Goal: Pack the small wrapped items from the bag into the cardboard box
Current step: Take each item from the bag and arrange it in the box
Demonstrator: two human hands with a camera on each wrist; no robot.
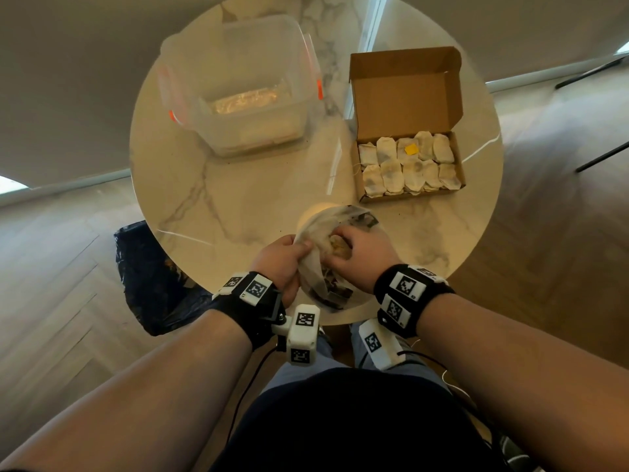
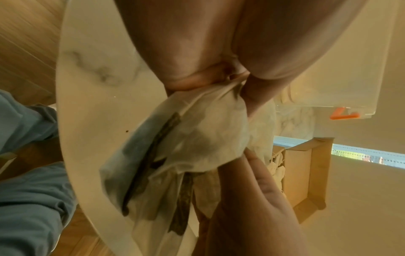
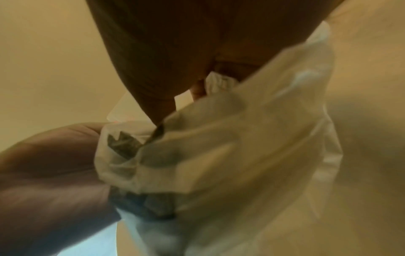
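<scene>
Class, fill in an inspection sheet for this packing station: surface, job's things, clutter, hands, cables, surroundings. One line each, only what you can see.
Surface: round marble table, a few dark specks.
Job's things: open cardboard box with two rows of wrapped items; translucent bag at the near edge.
Clutter: clear plastic tub with orange clips, far left.
Hands: left hand grips the bag's edge; right hand reaches into the bag, grasp hidden.
Cables: black cables trail from the wrist cameras.
Surroundings: wooden floor; black bin bag beside the table.
</scene>
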